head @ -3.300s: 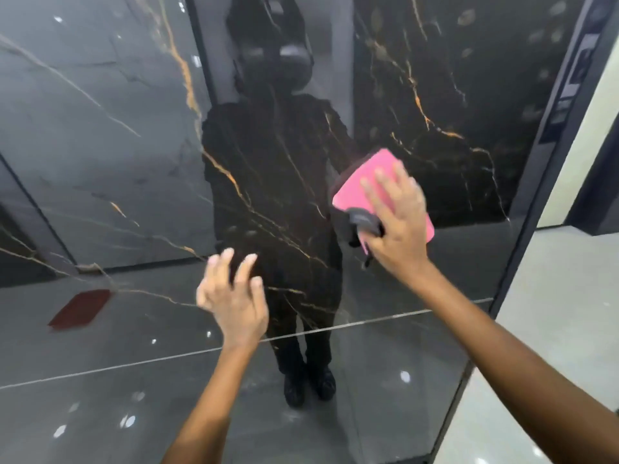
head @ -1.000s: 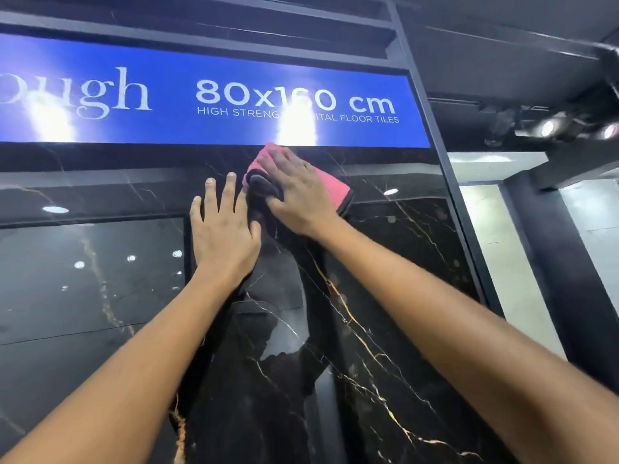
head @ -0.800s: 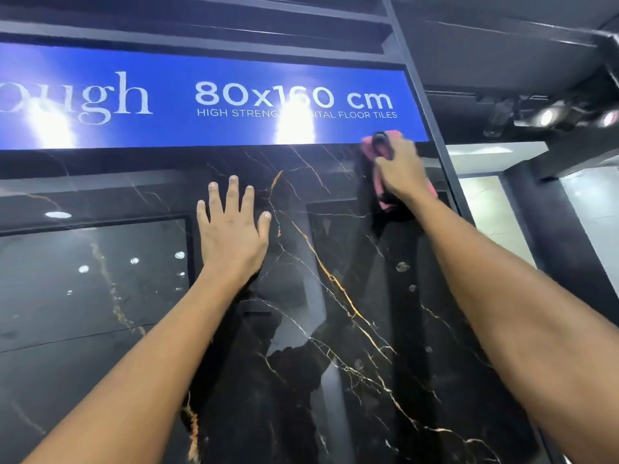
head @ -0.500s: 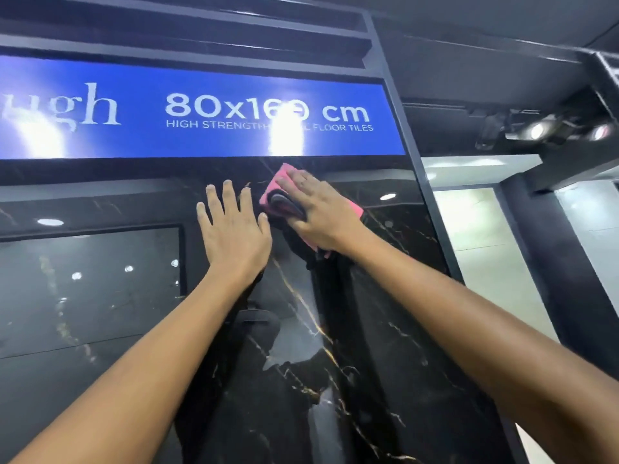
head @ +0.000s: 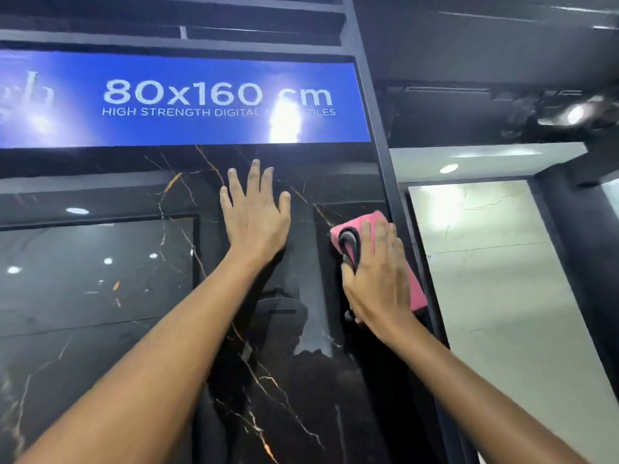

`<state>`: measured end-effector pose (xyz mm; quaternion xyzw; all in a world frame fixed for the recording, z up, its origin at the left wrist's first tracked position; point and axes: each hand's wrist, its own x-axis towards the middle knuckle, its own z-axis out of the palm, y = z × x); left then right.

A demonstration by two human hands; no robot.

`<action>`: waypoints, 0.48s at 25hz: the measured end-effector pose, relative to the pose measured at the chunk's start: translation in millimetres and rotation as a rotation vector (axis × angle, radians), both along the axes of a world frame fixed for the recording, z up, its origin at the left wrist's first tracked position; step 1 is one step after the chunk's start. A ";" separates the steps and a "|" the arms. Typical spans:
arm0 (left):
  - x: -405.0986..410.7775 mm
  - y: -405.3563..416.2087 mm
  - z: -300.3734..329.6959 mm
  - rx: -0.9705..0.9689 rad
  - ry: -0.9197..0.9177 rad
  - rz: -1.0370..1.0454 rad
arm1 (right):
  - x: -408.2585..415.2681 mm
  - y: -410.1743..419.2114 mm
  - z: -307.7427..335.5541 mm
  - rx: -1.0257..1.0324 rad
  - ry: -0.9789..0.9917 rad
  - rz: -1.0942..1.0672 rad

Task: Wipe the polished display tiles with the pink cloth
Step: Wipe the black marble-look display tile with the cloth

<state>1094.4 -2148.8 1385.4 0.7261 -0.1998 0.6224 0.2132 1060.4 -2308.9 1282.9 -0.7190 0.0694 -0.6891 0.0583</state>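
Head view: two bare hands against a glossy black display tile, the right one pressing a pink cloth to it.

Head view: the left hand (head: 256, 217) lies flat on the black tile (head: 294, 380), its fingers (head: 255, 175) straight and spread apart, pointing up toward the blue sign (head: 187, 98) that reads "80x160 cm". The right hand (head: 376, 279) lies flat over the pink cloth (head: 415, 289), fingers together and extended, holding it against the tile at the tile's right edge, just beside the dark frame post (head: 385, 169). A dark fold of the cloth shows at the thumb side. Gold veins cross the tile, and ceiling lights reflect in it. Beyond the post stands a pale tile panel (head: 495, 262), with a spotlight (head: 576, 113) above it.
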 end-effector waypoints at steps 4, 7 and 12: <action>12.1 2.1 -3.7 -0.007 -0.044 0.050 | -9.3 -41.9 141.1 -0.113 0.018 0.058; 15.6 8.3 -9.2 -0.011 -0.089 0.054 | -1.2 -44.9 136.8 -0.032 -0.063 0.095; 17.9 12.8 -13.9 0.012 -0.090 0.059 | 12.3 -14.0 -24.2 -0.117 -0.112 0.133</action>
